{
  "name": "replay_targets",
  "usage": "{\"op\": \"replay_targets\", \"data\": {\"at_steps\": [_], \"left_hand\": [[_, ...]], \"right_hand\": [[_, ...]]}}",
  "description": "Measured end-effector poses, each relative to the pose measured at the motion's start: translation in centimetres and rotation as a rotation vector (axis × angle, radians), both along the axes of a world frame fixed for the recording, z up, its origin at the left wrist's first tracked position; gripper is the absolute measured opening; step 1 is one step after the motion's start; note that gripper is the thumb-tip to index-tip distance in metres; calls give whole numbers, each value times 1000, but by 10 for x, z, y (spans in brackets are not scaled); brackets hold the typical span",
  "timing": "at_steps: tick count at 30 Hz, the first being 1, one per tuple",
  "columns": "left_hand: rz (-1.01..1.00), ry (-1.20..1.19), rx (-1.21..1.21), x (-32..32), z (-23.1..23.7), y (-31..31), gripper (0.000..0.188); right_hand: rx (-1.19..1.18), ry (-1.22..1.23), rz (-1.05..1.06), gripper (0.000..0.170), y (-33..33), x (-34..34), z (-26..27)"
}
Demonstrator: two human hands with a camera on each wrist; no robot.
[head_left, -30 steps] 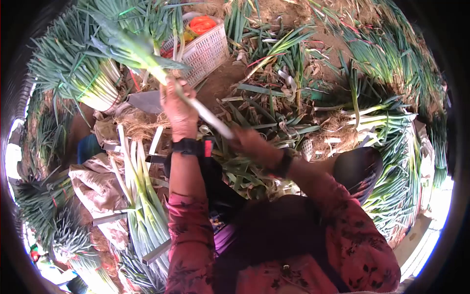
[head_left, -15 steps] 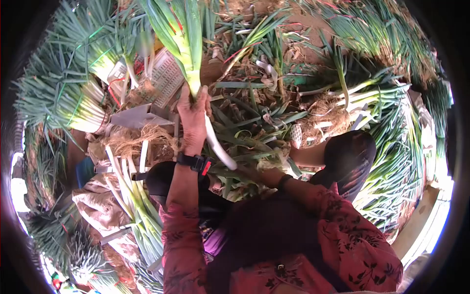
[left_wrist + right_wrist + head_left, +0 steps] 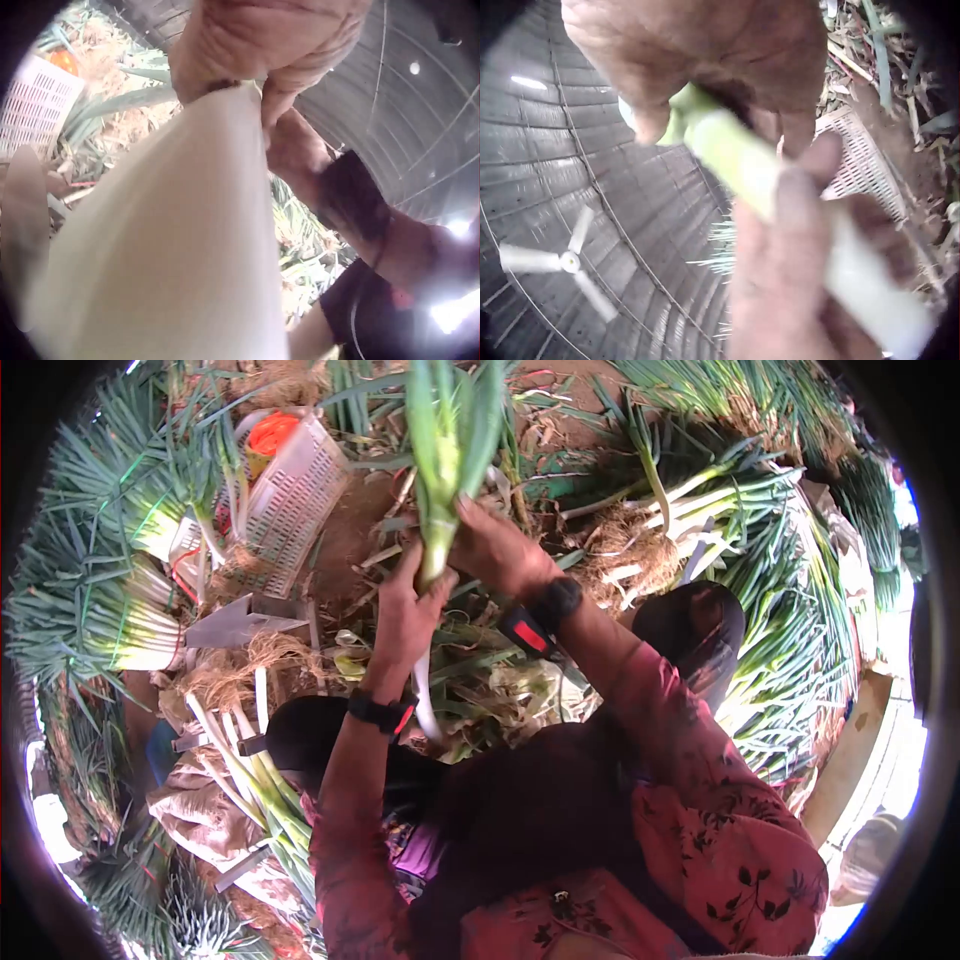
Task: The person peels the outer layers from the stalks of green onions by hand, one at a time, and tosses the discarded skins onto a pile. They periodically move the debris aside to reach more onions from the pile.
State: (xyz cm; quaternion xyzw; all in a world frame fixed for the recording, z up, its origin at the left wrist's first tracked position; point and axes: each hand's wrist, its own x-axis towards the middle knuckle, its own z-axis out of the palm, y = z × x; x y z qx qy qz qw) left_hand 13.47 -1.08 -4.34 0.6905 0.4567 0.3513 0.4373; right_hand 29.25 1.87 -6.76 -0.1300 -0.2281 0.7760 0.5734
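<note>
A large green onion (image 3: 440, 480) stands nearly upright in front of me, green leaves at the top and white shank (image 3: 424, 700) hanging below. My left hand (image 3: 405, 615) grips it around the pale middle. Just above, my right hand (image 3: 505, 550) grips the stalk where the leaves begin to spread. In the left wrist view the white shank (image 3: 180, 240) runs down close to the camera from the left hand (image 3: 262, 45). The right wrist view has the right hand (image 3: 705, 45) with thumb and fingers closed on the pale green stalk (image 3: 739, 161), over the left hand's fingers (image 3: 780, 277).
On the left, a metal blade (image 3: 245, 622) stands by root ends and trimmed onions (image 3: 240, 750). Behind it are tied onion bundles (image 3: 150, 620) and a white plastic crate (image 3: 300, 500). More onions (image 3: 790, 630) are piled at the right, and loose leaves litter the ground.
The green onion has swung from slanting up-left to nearly upright. My right hand has left the lower white end and come up to grip the stalk above my left hand.
</note>
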Motion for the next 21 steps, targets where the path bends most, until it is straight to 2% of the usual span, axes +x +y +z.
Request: {"op": "replay_targets", "data": {"at_steps": [2,4,5,6,7,8,10,12,14,16,17,18,20,21], "left_hand": [[-69,-165,201,2,-27,-14,48],[120,-251,-401,-3,-11,-52,37],[114,-251,-404,-9,-15,-63,37],[86,-192,-513,-20,-19,-72,30],[67,-130,-620,-27,-19,-76,24],[82,-128,-615,-28,-19,-77,24],[54,-232,-775,-19,-12,-80,21],[106,-289,-746,-15,-4,-73,20],[191,-548,-478,-21,-3,-56,21],[304,-526,-296,-34,19,-26,26],[301,-483,-253,-51,27,-9,25],[297,-440,-211,-68,34,9,24],[625,-568,-62,-80,59,45,23],[549,-634,-46,-109,62,68,25]], "right_hand": [[-164,64,-107,41,14,11,10],[-123,141,-168,35,29,36,2],[-103,134,-205,38,34,48,-6],[-68,179,-202,35,36,58,-12],[-108,148,-255,33,37,68,-23],[-145,116,-298,31,39,73,-33],[-414,46,-504,29,39,72,-42],[-408,29,-562,29,45,70,-31],[-168,-50,-500,26,50,55,5],[-70,-220,-411,28,54,33,35],[2,-209,-307,33,56,20,35],[-24,-187,-245,39,53,5,36],[-17,-238,-61,47,43,-10,15],[-101,-200,26,45,43,-18,-9]]}}
